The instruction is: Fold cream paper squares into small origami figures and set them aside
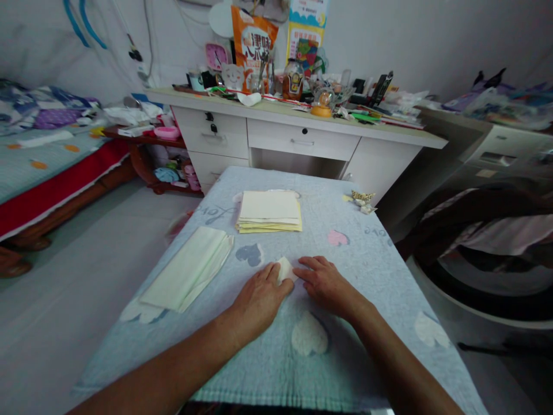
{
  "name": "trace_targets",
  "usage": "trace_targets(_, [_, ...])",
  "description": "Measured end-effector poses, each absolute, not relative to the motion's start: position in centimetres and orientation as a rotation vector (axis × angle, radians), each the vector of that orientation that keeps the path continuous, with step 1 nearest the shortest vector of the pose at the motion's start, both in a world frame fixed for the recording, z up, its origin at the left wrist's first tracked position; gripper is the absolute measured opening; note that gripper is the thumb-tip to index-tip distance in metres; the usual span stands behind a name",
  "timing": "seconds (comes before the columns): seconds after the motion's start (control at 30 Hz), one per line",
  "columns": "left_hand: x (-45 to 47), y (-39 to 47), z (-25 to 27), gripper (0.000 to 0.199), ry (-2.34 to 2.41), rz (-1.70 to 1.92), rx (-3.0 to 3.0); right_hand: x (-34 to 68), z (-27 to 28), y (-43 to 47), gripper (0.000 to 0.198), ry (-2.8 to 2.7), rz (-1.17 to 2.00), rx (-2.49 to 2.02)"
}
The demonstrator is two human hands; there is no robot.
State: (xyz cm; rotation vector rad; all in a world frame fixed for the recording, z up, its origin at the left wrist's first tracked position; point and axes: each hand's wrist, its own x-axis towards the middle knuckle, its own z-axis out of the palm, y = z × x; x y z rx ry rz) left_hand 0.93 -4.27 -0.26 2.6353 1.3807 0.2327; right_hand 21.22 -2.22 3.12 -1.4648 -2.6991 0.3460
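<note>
A small folded piece of white paper (286, 270) lies on the cloth-covered table between my hands. My left hand (261, 291) holds it down, with the thumb at its near edge and the fingers along its left side. My right hand (326, 283) rests on the cloth at the right, fingers apart, the tips at the paper's right edge. Beyond them sits a stack of white and yellow paper sheets (270, 208). To the left lies a larger folded pale paper (188, 268).
The table bears a blue cloth (358, 323) with heart prints. Small crumpled scraps (364, 200) lie at its far right corner. A cluttered white desk (207, 129) stands behind, a bed (52, 164) at left and a front-loading washing machine (496, 167) at right.
</note>
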Motion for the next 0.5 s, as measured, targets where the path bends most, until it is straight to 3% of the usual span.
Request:
trace_targets(0.13, [1.0, -4.3, -0.1, 0.022, 1.374, 0.282, 2.639, 20.5, 3.2, -2.2, 0.024, -2.633, 0.315, -1.409])
trace_targets(0.23, [1.1, -4.3, 0.1, 0.022, 1.359, 0.314, 2.641, 19.4, 2.6, -2.3, 0.025, -2.567, 0.352, -1.325])
trace_targets(0.5, [0.9, -4.6, -0.5, 0.049, 1.384, 0.175, 2.718, 18.8, 1.2, -2.3, 0.015, -2.482, 0.377, -1.273])
